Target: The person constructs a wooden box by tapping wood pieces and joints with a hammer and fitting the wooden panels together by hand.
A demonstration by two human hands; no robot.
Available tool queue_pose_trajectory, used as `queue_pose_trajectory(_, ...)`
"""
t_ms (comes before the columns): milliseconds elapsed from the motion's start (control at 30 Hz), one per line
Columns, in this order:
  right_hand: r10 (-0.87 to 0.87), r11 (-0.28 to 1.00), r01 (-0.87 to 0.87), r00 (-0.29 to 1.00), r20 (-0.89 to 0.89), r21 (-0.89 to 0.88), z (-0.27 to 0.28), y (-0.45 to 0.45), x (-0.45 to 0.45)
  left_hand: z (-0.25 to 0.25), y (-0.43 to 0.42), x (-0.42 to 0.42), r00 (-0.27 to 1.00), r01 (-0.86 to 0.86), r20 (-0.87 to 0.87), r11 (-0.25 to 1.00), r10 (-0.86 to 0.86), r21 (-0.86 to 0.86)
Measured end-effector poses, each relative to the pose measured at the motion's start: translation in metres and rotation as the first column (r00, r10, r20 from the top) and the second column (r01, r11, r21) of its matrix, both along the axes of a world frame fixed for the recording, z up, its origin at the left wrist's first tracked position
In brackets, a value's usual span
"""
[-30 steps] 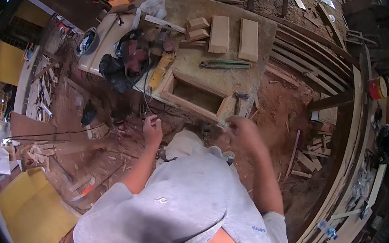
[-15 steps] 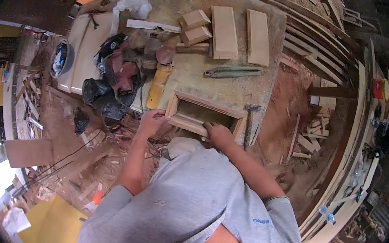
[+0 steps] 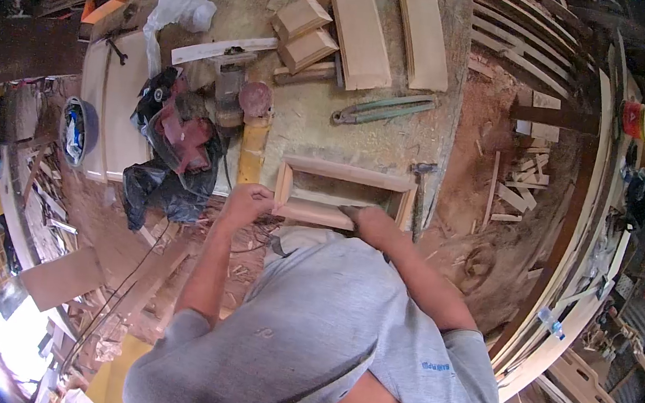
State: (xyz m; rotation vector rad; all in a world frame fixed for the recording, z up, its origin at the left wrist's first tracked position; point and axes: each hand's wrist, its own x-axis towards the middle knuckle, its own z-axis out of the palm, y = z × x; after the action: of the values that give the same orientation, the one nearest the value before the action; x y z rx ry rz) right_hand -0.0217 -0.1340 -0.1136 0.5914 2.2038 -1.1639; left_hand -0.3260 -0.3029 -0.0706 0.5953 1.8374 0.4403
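Note:
A rectangular wooden frame [image 3: 353, 175] lies at the near edge of the workbench [image 3: 282, 135]. At its near left corner is my left hand [image 3: 249, 204], its fingers pinched together against the wood. My right hand [image 3: 371, 225] rests on the frame's near side, fingers curled over the rail into the opening. A hammer [image 3: 420, 189] lies just right of the frame. Beyond the frame are green-handled pincers [image 3: 385, 109]. A yellow power tool [image 3: 253, 146] sits to the left of it.
Two bevelled boards [image 3: 359, 37] and small wooden blocks [image 3: 308, 47] lie on the far part of the bench. Red and black tools [image 3: 187, 134] and a black bag [image 3: 156, 194] are at the left. Long planks [image 3: 557, 308] stand at the right.
Both hands have come to the frame from apart and now hold its near side. The frame sits straighter to my body. The view has shifted, with the bench looking nearer.

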Motion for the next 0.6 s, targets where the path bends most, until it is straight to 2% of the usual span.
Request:
queue_pose_trajectory(67, -0.003, 0.996, -0.002, 0.998, -0.059, -0.086, 0.028, 0.026, -0.010, -0.001, 0.004, -0.008, 0.995, -0.104, 0.011, 0.993, 0.104, 0.051)
queue_pose_trajectory(100, -0.046, 0.987, 0.050, 0.999, 0.029, -0.154, 0.049, 0.039, -0.024, 0.002, 0.009, -0.011, 0.988, -0.154, 0.020, 0.985, 0.152, 0.077)
queue_pose_trajectory(200, -0.071, 0.977, 0.067, 0.997, -0.014, -0.202, 0.039, 0.048, -0.023, 0.012, 0.025, -0.019, 0.997, -0.073, -0.006, 0.993, 0.074, 0.095)
queue_pose_trajectory(300, -0.027, 0.986, 0.035, 0.998, 0.049, -0.160, 0.052, 0.050, -0.030, 0.009, 0.032, -0.027, 0.999, -0.042, 0.027, 0.996, 0.040, 0.081)
queue_pose_trajectory(400, -0.084, 0.987, 0.087, 0.996, 0.033, -0.135, 0.064, 0.052, -0.017, 0.002, 0.051, -0.034, 0.999, -0.043, 0.018, 0.987, 0.041, 0.153)
queue_pose_trajectory(433, -0.133, 0.977, 0.133, 0.991, 0.014, -0.167, 0.063, 0.053, -0.010, -0.005, 0.061, -0.035, 0.995, -0.099, 0.029, 0.970, 0.095, 0.223)
queue_pose_trajectory(500, -0.278, 0.956, 0.270, 0.958, -0.067, -0.115, 0.080, 0.056, 0.013, -0.023, 0.090, -0.035, 0.977, -0.214, 0.065, 0.911, 0.205, 0.353)
queue_pose_trajectory(533, -0.345, 0.937, 0.336, 0.932, -0.111, -0.092, 0.094, 0.064, 0.019, -0.025, 0.112, -0.033, 0.979, -0.167, -0.040, 0.905, 0.198, 0.391)
queue_pose_trajectory(600, -0.512, 0.857, 0.514, 0.856, -0.073, 0.023, 0.129, 0.080, 0.026, -0.035, 0.164, -0.022, 0.952, -0.065, -0.241, 0.892, 0.190, 0.447)
